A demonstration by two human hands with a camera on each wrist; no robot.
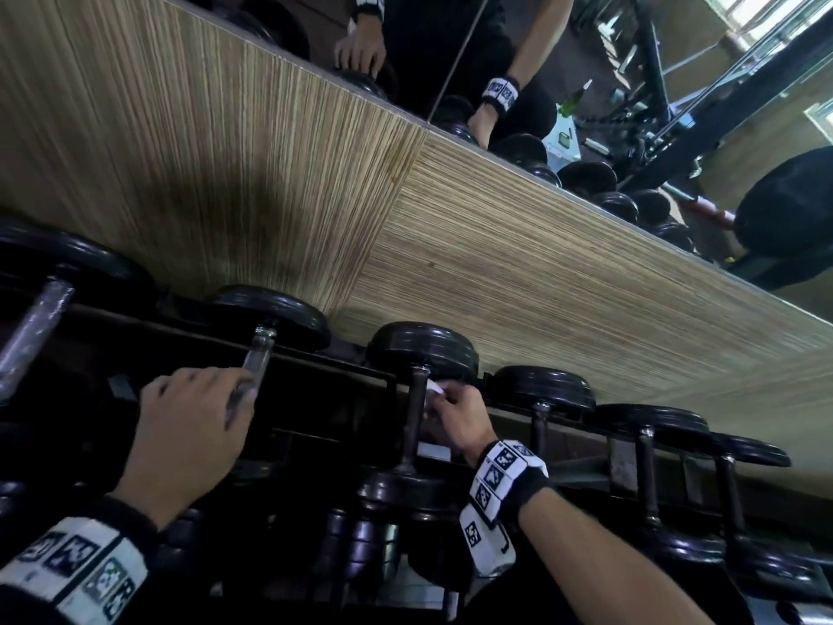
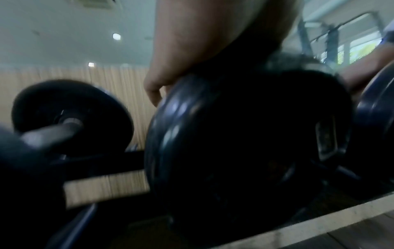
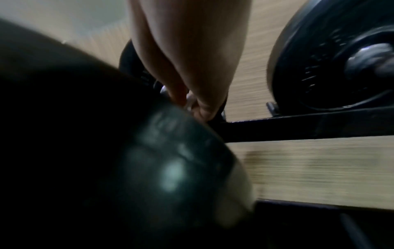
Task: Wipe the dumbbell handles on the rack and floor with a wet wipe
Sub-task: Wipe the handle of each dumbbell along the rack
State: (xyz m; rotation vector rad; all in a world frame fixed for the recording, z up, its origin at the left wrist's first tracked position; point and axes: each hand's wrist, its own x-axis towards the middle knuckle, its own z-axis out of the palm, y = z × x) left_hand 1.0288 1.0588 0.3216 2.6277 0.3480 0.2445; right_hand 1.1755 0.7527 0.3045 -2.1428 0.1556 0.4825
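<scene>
Black dumbbells lie in a row on a dark rack point(image 1: 342, 367) against a wood-panelled wall. My right hand point(image 1: 444, 401) pinches a white wet wipe point(image 1: 434, 388) against the top of the dark handle point(image 1: 414, 426) of the third dumbbell from the left, just below its far plate point(image 1: 423, 347). In the right wrist view the fingers point(image 3: 202, 107) close around that handle and a bit of the wipe point(image 3: 188, 101) shows. My left hand point(image 1: 225, 394) lies curled over the near end of the neighbouring dumbbell, at its chrome handle point(image 1: 259, 354). In the left wrist view its thumb point(image 2: 152, 92) hooks over the near plate point(image 2: 245, 143).
More dumbbells point(image 1: 644, 444) continue along the rack to the right, and a larger one point(image 1: 36, 318) lies at the far left. A lower tier holds further weights point(image 1: 360, 539). A mirror point(image 1: 586, 83) above the panelling reflects both hands and gym equipment.
</scene>
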